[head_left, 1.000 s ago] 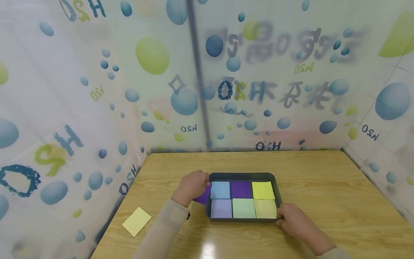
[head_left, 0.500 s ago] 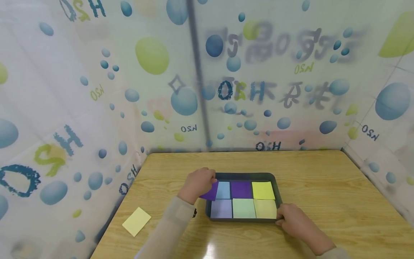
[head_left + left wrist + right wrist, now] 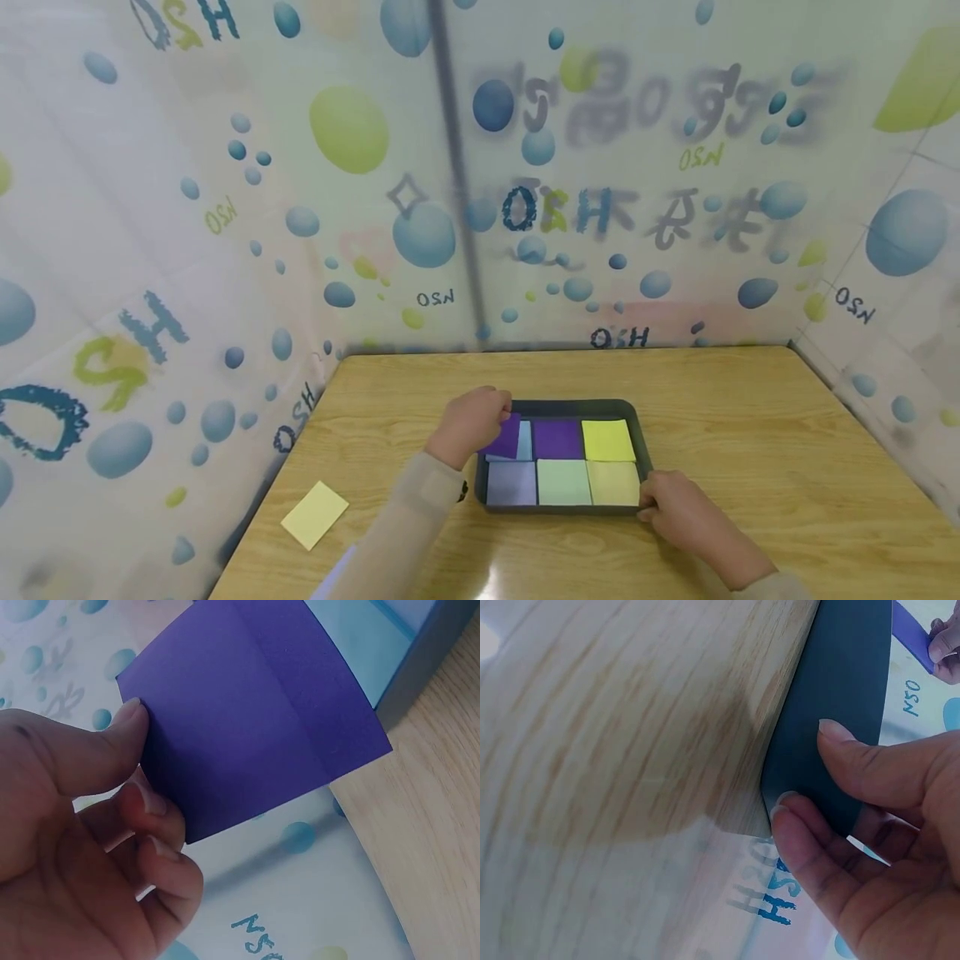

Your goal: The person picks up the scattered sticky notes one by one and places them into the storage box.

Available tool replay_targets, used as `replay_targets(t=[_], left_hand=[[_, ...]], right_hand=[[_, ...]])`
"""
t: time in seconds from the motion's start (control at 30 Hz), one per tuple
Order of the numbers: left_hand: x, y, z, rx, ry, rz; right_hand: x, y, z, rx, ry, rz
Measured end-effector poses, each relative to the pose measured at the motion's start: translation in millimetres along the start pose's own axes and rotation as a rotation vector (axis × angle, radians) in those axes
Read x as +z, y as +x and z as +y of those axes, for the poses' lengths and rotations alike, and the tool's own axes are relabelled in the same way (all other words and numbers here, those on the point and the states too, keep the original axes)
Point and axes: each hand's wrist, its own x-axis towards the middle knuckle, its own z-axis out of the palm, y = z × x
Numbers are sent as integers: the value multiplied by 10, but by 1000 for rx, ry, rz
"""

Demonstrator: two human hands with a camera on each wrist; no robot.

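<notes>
My left hand (image 3: 471,423) pinches a purple sticky note (image 3: 247,712) by its edge between thumb and fingers. The note tilts over the back left part of a dark grey tray (image 3: 558,509), covering most of a blue note (image 3: 525,443). Beside that in the back row lie a purple note (image 3: 557,439) and a bright yellow one (image 3: 608,440). The front row has a lavender note (image 3: 512,485), a mint green note (image 3: 564,483) and a pale yellow note (image 3: 614,483). My right hand (image 3: 678,507) grips the tray's front right corner, thumb on its outer wall (image 3: 847,675).
A loose pale yellow note (image 3: 315,515) lies on the wooden table (image 3: 720,400) at the left. Something lavender (image 3: 335,573) shows partly beside my left sleeve. A curtain (image 3: 360,225) printed with bubbles hangs behind the table and along both sides.
My left hand has moved right, carrying the purple note from the tray's left edge to over the blue note. The lavender thing by the left sleeve has come into view. My right hand keeps its hold.
</notes>
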Motion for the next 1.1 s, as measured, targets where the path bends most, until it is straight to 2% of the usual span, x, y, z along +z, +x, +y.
replay_targets(t=[0.17, 0.47, 0.87, 1.1], left_hand=[[-7, 43, 30, 4, -9, 11], [46, 104, 53, 18, -43, 24], [109, 194, 170, 41, -181, -6], [164, 295, 219, 35, -195, -29]], right_hand=[[-15, 0, -4, -25, -2, 1], [-5, 7, -26, 26, -3, 0], [-12, -9, -40, 20, -3, 3], [-11, 4, -23, 12, 3, -8]])
